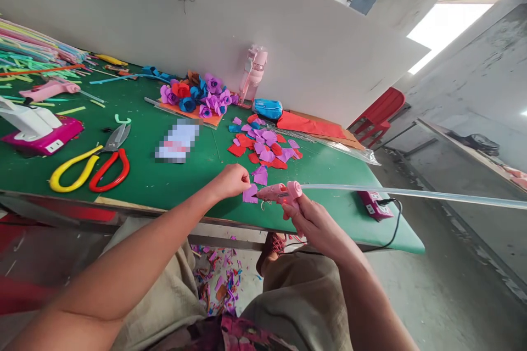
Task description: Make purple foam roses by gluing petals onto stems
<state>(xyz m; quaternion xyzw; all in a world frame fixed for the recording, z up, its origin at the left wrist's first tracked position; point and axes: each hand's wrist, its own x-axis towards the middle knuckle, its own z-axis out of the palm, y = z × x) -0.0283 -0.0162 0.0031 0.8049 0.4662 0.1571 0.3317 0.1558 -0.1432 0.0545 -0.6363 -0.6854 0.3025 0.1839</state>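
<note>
My right hand [307,222] is wrapped round a pink hot glue gun [280,193], and a long clear glue stick [370,190] runs out of its back to the right. The gun's nozzle points left at a purple paper petal [250,194]. My left hand [234,179] is closed at the petal's upper left edge, its fingertips pinching there. Just beyond lies another purple petal [259,175], in front of a loose pile of red, purple and blue petals [267,145]. Finished-looking paper flowers [200,93] sit farther back on an orange sheet.
Yellow-and-red-handled scissors [109,159] lie left on the green table [197,175], near a magenta power strip [45,137] and second glue gun [49,89]. A pink bottle [253,73] stands by the wall panel. Another power strip [375,205] with a cord is at right.
</note>
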